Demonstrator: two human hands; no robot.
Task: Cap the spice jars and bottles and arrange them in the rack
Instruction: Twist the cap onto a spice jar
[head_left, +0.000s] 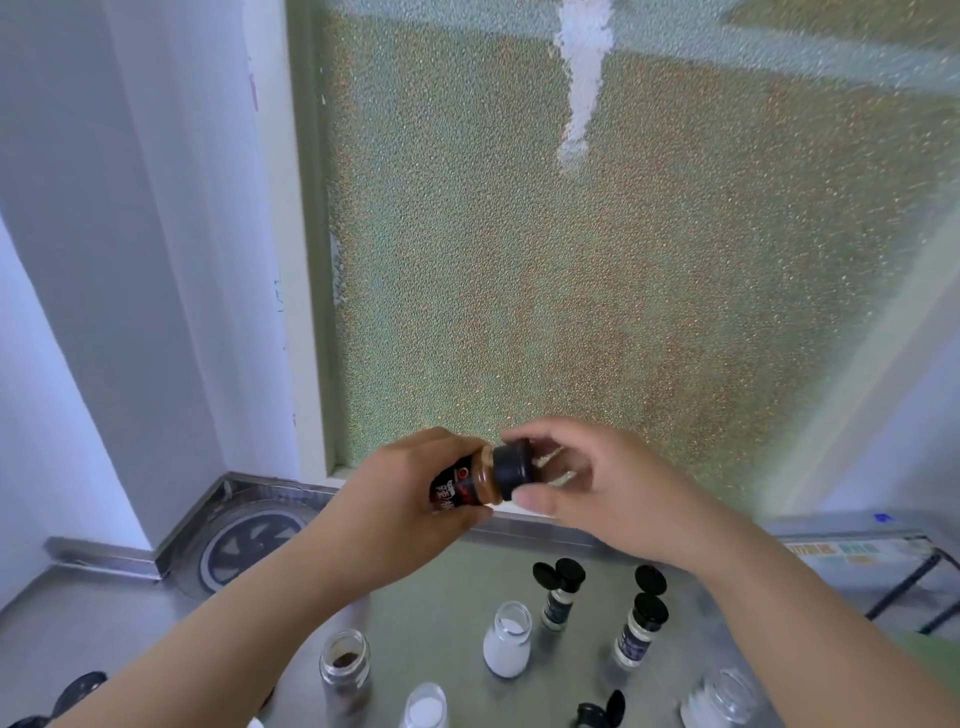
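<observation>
Here you are holding the spice bottle (470, 480) up in front of the frosted window (597, 270), tilted with its neck pointing right, probably so the black cap (511, 467) faces your right hand (597, 488). Your left hand (400, 493) is wrapping the labelled body, fingers curled round it to brace it against the twist. Your right fingers (535, 500) are pinching the cap from the end; whether it is fully seated I cannot tell.

Below, on the steel counter (452, 587), several containers are waiting: an open jar of dark spice (345, 662), an open jar of white powder (509, 636), and two small bottles (639, 631) with flip lids standing open. The rack is not in view.

Judgement: capping is at an early stage; most containers are standing uncapped.
</observation>
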